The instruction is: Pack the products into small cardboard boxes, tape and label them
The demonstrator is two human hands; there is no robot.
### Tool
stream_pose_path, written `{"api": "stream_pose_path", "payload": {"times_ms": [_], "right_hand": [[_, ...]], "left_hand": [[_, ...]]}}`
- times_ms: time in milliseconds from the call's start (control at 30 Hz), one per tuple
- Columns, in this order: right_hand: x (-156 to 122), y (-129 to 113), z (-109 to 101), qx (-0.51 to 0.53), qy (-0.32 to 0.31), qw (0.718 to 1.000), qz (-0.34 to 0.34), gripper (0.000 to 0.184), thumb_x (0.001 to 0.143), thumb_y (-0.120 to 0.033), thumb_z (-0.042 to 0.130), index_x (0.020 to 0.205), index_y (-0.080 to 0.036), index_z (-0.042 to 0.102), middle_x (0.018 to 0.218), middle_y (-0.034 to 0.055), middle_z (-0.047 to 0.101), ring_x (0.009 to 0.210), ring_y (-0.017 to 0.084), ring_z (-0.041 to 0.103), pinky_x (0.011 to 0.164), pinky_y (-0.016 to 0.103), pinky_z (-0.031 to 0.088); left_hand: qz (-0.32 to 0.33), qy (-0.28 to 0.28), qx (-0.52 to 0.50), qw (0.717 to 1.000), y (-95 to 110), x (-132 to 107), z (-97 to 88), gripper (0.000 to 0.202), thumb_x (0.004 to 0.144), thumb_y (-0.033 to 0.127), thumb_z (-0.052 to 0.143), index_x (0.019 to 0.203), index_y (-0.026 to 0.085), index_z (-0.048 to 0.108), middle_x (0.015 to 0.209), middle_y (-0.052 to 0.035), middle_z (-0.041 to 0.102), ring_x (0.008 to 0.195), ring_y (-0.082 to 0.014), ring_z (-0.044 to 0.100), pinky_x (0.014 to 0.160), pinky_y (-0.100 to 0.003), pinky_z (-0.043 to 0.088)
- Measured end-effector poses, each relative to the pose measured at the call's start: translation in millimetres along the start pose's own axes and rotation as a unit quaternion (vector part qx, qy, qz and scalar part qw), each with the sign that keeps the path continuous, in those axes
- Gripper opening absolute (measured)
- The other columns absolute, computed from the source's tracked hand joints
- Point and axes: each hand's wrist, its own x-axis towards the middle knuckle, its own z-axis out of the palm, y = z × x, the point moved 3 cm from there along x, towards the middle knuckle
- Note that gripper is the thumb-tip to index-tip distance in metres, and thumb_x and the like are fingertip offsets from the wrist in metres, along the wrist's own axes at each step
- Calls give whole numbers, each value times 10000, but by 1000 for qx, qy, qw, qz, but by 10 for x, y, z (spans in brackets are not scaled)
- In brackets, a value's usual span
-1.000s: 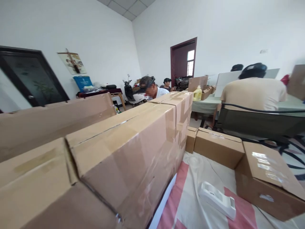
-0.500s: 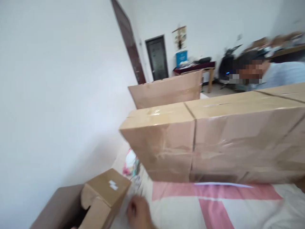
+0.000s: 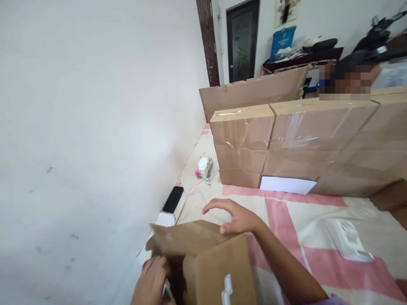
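An opened cardboard box (image 3: pixel 222 262) with white stickers stands at the bottom of the view, its flap (image 3: pixel 187 237) raised at the far side. My left hand (image 3: pixel 152 277) is closed at the box's left edge, fingers curled over and thumb partly cut off by the frame. A small dark and pale edge shows beside that thumb; what it is I cannot make out. My right hand (image 3: pixel 237 216) reaches in from the right, open, with fingers curved and apart, just above the flap's right end. The inside of the box is mostly in shadow.
Taped cardboard boxes (image 3: pixel 302 131) form a long row across the pink-and-white cloth (image 3: pixel 289 220). A white paper (image 3: pixel 286 185) leans there. A black phone (image 3: pixel 173 200) and wipes pack (image 3: pixel 203 166) lie near the wall. A white device (image 3: pixel 348 239) lies right. Another person (image 3: pixel 352 76) is behind.
The view has swung left and down. The small box now appears nearer the middle, with both my hands at it. My right hand has moved to its flap.
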Motion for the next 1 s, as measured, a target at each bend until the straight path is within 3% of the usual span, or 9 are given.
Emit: {"api": "stream_pose_path", "payload": {"times_ms": [100,167,267,367,433,700,833,900,1000], "right_hand": [[-692,-182,-213,-67,165,976,123,479,915,-657,630,1072,-218,742,1106,112,750,1082,288,684,1017,441,495],[-1130,-202,-225,-68,238,949,197,452,985,-608,530,1176,-238,707,1138,119,749,1151,295,671,1048,469,488],[-1545,-82,-65,-85,259,921,279,608,942,-562,603,1467,-271,503,1409,120,635,1359,302,552,1149,503,421],[-1718,153,93,-171,301,869,355,699,896,-470,628,1525,-242,426,1576,121,475,1455,297,449,1205,494,360],[-1757,292,170,-212,291,843,400,668,882,-411,592,1502,-205,456,1535,140,517,1410,297,499,1174,473,392],[-1724,177,193,-305,162,736,582,349,819,-419,642,1076,-182,644,1094,141,733,1016,329,689,764,366,460],[-1527,-42,-14,-410,163,726,528,194,912,-398,569,924,-206,594,933,96,737,881,279,689,663,313,350],[-1458,-141,-193,-484,190,707,479,246,978,-445,502,909,-219,573,878,75,729,812,262,677,638,309,309],[-1417,-143,-422,-538,201,695,432,405,1017,-559,429,806,-231,537,776,42,700,735,241,649,622,305,281]], "left_hand": [[54,68,-59,994,279,349,135,363,909,514,671,813,224,475,663,19,545,575,-158,495,577,-299,382],[85,133,-54,986,499,556,352,303,963,455,635,837,207,514,664,14,580,604,-157,510,629,-315,350],[98,206,-70,971,877,755,751,189,1003,174,512,826,198,574,760,-16,687,730,-170,591,713,-348,326],[166,209,-131,955,1281,776,1047,197,900,53,533,787,201,599,833,-14,719,793,-159,621,736,-351,335],[177,221,-163,945,1435,718,1116,173,854,51,579,765,198,601,822,-6,710,807,-152,627,740,-346,348],[91,270,-256,924,1127,475,1060,230,829,-1,560,780,223,575,759,41,694,771,-130,610,762,-338,383],[93,287,-273,913,1045,301,1217,213,816,33,557,849,233,626,811,1,704,816,-167,620,791,-362,398],[95,209,-346,910,1007,287,1423,79,855,172,595,812,226,635,800,-30,700,809,-190,632,772,-367,429],[-21,32,-481,876,739,565,1839,410,905,528,572,645,211,562,633,-42,617,661,-188,616,670,-339,482]]}}
